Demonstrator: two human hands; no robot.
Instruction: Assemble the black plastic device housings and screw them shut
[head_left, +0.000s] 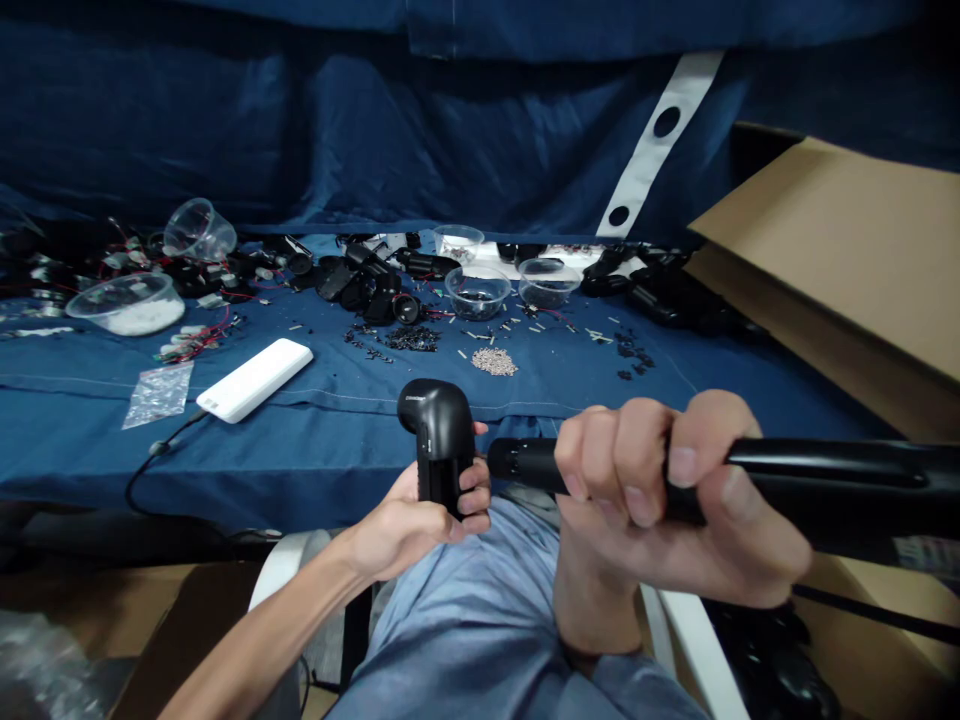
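Observation:
My left hand (pixel 420 520) is closed around the lower part of a black pistol-shaped plastic housing (pixel 442 415). The housing stands upright over my lap, its rounded head at the top and a dark recess down its handle. Wrapped in my right hand (pixel 660 490) is a thick black electric screwdriver (pixel 832 475), lying level with its narrow end toward the housing. That end comes close to the fingers of my left hand; whether its bit touches the housing cannot be made out.
On the blue cloth lie a white power bank (pixel 255 380) with a cable, a plastic bag (pixel 157 393), a pile of small screws (pixel 494 362) and black bits (pixel 412 338). Clear bowls (pixel 478 295) and black parts (pixel 360 285) line the back. A cardboard box (pixel 847 240) stands right.

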